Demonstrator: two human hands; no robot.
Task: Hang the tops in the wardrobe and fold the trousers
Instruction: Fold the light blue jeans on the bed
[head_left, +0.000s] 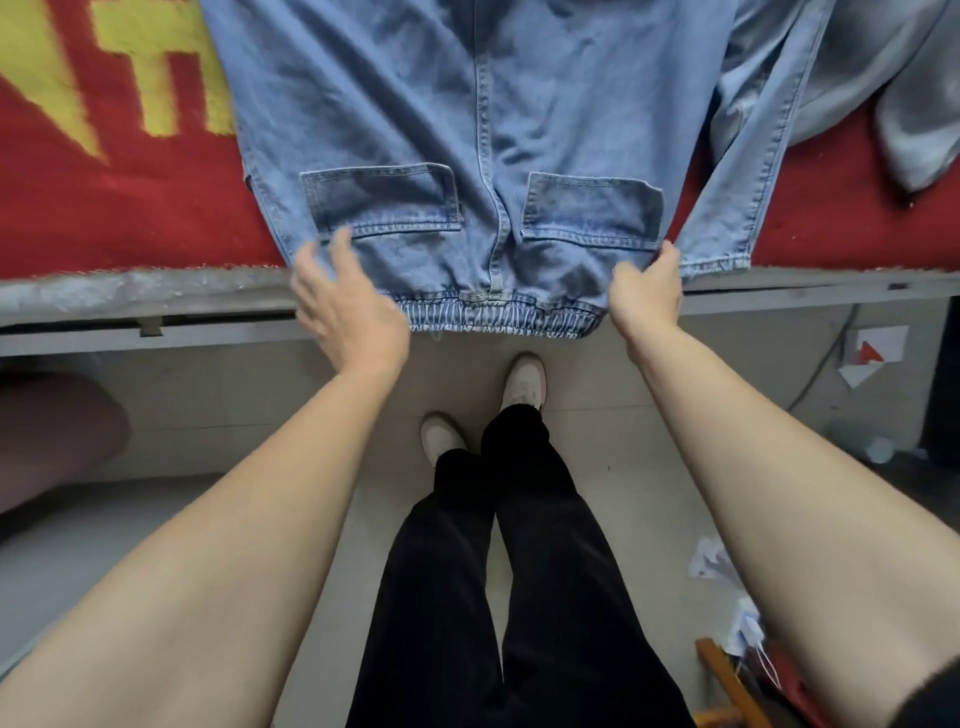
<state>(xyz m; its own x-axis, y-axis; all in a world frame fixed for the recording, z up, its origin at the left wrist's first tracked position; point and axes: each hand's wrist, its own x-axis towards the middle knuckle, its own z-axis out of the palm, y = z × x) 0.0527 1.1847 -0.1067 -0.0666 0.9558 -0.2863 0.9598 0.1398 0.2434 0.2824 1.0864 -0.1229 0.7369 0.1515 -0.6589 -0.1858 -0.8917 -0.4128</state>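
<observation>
Light blue denim trousers (415, 114) lie back side up on the red blanket (104, 208), two rear pockets showing, the elastic waistband (498, 317) hanging over the bed's near edge. My left hand (343, 306) hovers with spread, relaxed fingers at the waistband's left corner, holding nothing. My right hand (649, 291) pinches the waistband's right corner, thumb on top of the denim. A second strip of blue denim (737, 197), a leg, lies to the right of the trousers.
A grey garment (883, 78) lies bunched at the bed's far right. The grey bed frame edge (156, 296) runs across the view. Below are the tiled floor, my legs in black trousers (519, 571) and white shoes, paper scraps (872, 353) and a wooden object (727, 680).
</observation>
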